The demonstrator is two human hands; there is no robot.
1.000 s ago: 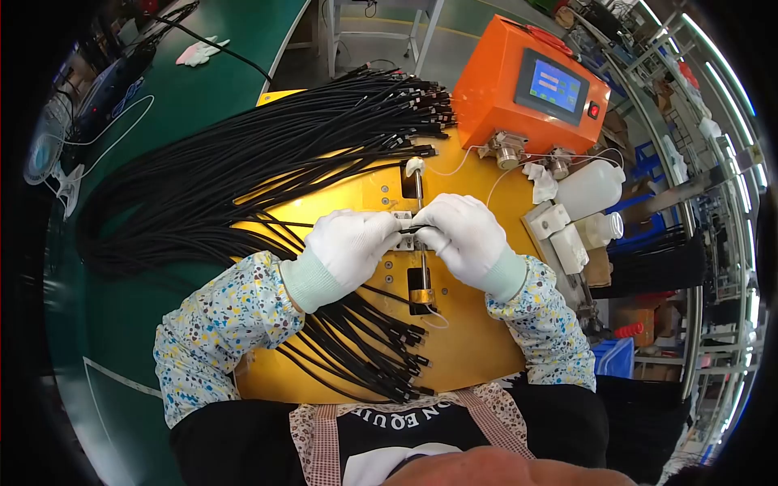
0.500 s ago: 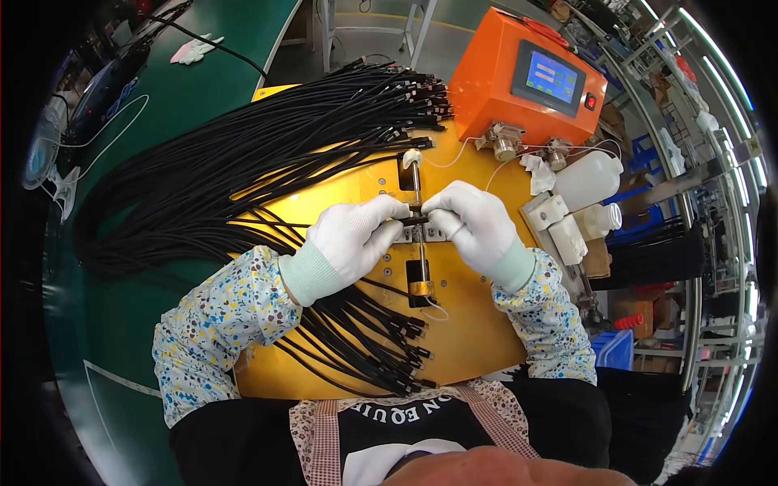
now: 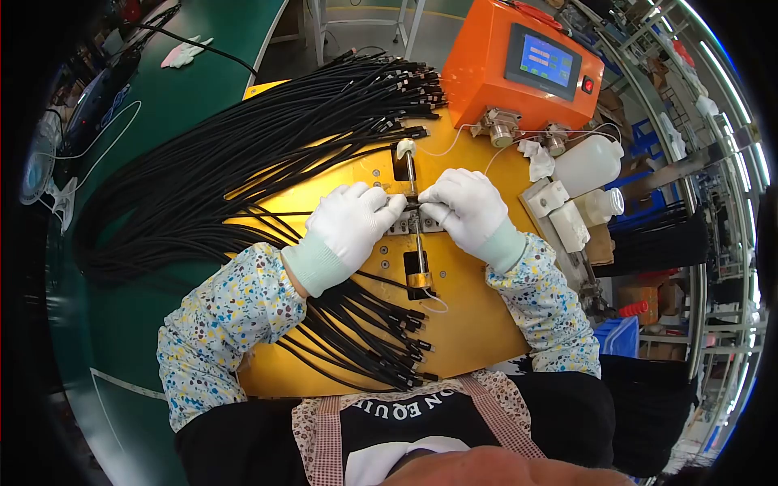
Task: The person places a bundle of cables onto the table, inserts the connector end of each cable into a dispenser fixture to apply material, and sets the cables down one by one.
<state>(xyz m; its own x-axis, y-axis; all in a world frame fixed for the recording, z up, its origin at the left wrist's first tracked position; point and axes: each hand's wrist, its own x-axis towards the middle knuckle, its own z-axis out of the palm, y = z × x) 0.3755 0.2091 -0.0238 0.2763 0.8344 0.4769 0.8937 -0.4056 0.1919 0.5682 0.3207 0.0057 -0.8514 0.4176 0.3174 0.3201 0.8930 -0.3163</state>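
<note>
In white gloves, my left hand [image 3: 348, 223] and my right hand [image 3: 470, 212] meet over a metal fixture [image 3: 399, 227] on the yellow plate. Both are closed in a pinch on a small dark piece, apparently a cable connector [image 3: 412, 205], largely covered by my fingertips. A metal rod with a white tip [image 3: 406, 149] points at the fixture from the far side. Opposite it, a second rod [image 3: 420, 263] comes from the near side. Several black cables [image 3: 275, 214] run toward my left hand and pass out of sight beneath it.
A large bundle of black cables [image 3: 211, 146] loops over the left side; more cable ends [image 3: 389, 348] lie near my body. An orange machine with a screen [image 3: 527, 69] stands at the back right. White bottles [image 3: 590, 164] stand beside the yellow plate [image 3: 478, 324].
Both hands have shifted slightly toward the far side of the fixture, and their fingertips are closer together. The dark piece between them shows less than before.
</note>
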